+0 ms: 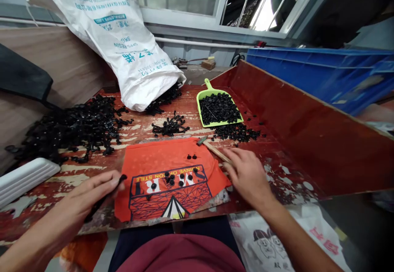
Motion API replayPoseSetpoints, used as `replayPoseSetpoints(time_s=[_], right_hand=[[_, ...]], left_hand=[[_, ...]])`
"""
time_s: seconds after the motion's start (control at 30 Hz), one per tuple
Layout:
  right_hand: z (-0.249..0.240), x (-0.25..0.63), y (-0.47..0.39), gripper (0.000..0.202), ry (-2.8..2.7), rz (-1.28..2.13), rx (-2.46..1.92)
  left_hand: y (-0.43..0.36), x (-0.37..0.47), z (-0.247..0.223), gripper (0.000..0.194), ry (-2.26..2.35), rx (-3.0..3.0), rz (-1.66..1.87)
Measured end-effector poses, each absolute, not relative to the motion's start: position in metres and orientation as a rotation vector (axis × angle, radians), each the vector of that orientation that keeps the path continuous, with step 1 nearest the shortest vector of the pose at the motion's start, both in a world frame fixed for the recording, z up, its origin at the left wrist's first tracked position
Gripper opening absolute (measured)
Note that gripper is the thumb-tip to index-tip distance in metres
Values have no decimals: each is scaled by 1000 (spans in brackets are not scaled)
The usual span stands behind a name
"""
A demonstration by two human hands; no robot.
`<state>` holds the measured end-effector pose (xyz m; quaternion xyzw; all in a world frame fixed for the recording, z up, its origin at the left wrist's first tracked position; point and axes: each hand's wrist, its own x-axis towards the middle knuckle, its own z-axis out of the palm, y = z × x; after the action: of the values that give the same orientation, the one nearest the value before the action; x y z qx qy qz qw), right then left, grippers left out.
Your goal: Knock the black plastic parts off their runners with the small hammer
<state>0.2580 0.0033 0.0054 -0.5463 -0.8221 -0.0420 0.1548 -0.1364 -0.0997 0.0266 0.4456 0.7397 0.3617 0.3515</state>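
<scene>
Between the fingers of my left hand (pixel 98 188) is a thin black plastic piece (pixel 103 201), one end poking out past the fingertips. My right hand (pixel 248 173) is closed around the wooden handle of a small hammer (pixel 218 152), its metal head resting at the upper right edge of an orange printed cloth (pixel 160 153). Several small round black plastic parts (pixel 172 177) lie scattered on that cloth, two of them standing near its upper right. Just beyond the cloth sits a small pile of black branched pieces (pixel 170 126).
A large heap of black pieces (pixel 80 128) covers the left side. Behind, a white sack (pixel 138 58) spills more. A green dustpan (pixel 201 95) holds small black parts, with loose ones (pixel 237 132) before it. A wooden board (pixel 308 128) and blue crate (pixel 323 71) border the right.
</scene>
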Motion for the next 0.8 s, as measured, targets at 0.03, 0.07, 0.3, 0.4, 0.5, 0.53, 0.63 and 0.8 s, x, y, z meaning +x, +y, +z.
replayPoseSetpoints(time_s=[0.03,0.07,0.3,0.4,0.5,0.53,0.63,0.8], right_hand=[[5,269,15,38,-2323,-100,-1709],[3,279,25,33,-2327,-58,-1774],[-4,285,61,24,-2497,323,-1858],[2,286,63,16,-2481,364,-1910],[12,296,48,18,-2422,373,-1929],[15,298,38,24,-2385,384,-1911],[21,292,-4,35,-2270,581,-1755],[20,251,-64,23,-2246,1059,-1604]], left_hand=[[-110,-140,21,42,1810,951,946],[-118,-141,16,39,1715,807,947],[-136,-114,16,38,1659,766,933],[-131,-101,24,40,1684,796,924],[-127,-96,18,39,1722,928,840],[-127,-95,14,39,1734,974,811],[-126,-95,2,38,1731,1067,760],[-122,-93,1,38,1745,1187,790]])
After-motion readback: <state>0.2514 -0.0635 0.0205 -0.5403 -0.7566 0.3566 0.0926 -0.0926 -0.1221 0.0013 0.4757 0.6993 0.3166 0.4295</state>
